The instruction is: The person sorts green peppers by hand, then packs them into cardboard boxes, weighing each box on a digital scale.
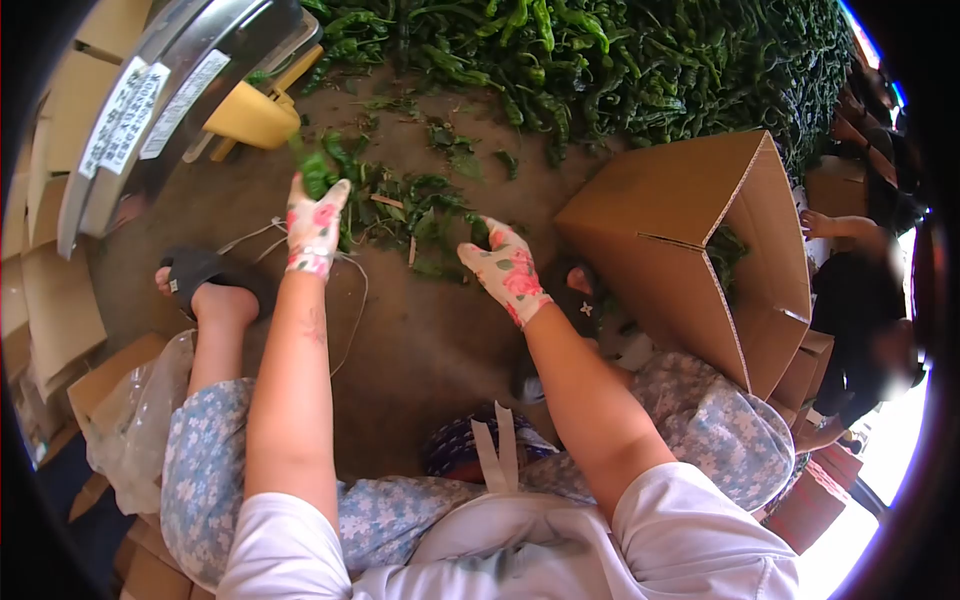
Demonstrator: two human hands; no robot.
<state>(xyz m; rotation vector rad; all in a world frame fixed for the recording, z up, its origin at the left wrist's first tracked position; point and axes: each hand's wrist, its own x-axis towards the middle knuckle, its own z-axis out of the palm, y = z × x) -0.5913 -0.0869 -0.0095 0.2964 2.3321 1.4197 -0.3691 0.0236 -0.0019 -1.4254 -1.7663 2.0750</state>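
Both my hands wear white gloves with a pink flower print. My left hand (pixel 315 225) is raised at the left of centre, its fingers round some green peppers (pixel 318 172), slightly blurred. Lower and to the right, my right hand (pixel 503 265) is held with thumb and fingers apart; a green pepper (pixel 479 232) shows at its fingertips, and I cannot make out whether it is gripped. Between and beyond the hands, loose peppers and leaves (pixel 425 205) lie scattered on the brown floor (pixel 400 330).
A large heap of green peppers (pixel 620 70) spans the back. An open cardboard box (pixel 660 190) stands on the right, peppers inside. At the left are a yellow scoop (pixel 255 115), a labelled grey object (pixel 150 110) and cartons (pixel 60 300). People (pixel 860 290) are at the far right.
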